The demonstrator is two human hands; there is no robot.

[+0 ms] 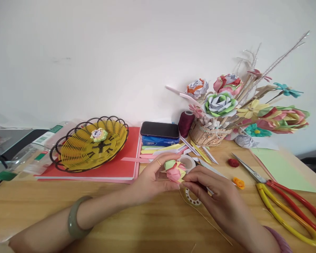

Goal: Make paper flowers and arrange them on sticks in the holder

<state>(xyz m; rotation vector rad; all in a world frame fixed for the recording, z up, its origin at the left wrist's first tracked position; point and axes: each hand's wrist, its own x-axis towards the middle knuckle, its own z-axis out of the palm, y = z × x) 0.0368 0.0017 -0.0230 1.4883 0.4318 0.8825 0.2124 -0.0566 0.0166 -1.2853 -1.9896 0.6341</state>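
A small folded paper flower (173,172) with pink, yellow and green petals is held up above the table. My left hand (154,177) has its thumb and fingers around the flower's left side. Closed in a pinch, my right hand (213,189) grips the flower's lower right yellow edge; its exact fingertip contact is partly hidden. A thin tan string (208,219) trails from below the flower across the wood. Behind my fingers lie a white tape roll (187,162) and a white ring with holes (192,198), both partly covered.
Scissors (265,182) lie at right beside small red (233,162) and orange (238,182) rolled pieces. A yellow basket (76,154) holds another paper flower (99,134). At the back are a phone (160,130) on a blue box (159,141), maroon thread (186,124), paper strips (197,151) and a flower arrangement (210,133).
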